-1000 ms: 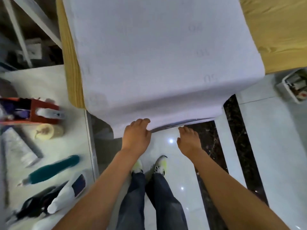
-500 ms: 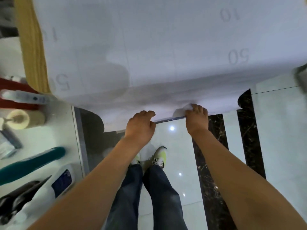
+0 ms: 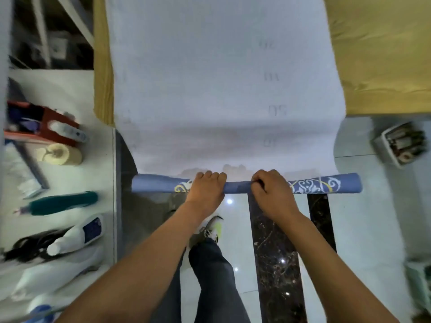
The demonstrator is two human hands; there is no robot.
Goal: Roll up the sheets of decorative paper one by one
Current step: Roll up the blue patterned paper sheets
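Observation:
A large sheet of decorative paper (image 3: 219,89) lies white side up on the wooden table (image 3: 382,54) and hangs over its near edge. Faint grid numbers show through the backing. The hanging end is curled into a narrow blue roll (image 3: 238,186) with white and yellow ornaments. My left hand (image 3: 206,188) grips the roll left of its middle, fingers curled over the top. Just right of the middle, my right hand (image 3: 270,190) grips it the same way.
Bottles (image 3: 77,234), a teal brush (image 3: 63,202), a red box (image 3: 44,123) and a tape roll (image 3: 61,153) lie on a white surface at left. A small white basket (image 3: 396,143) stands on the tiled floor at right. My legs and shoes are below the roll.
The hanging edge of the sheet, flat a second ago, has been turned up into a blue roll. Both hands went from pinching the edge to wrapping around the roll.

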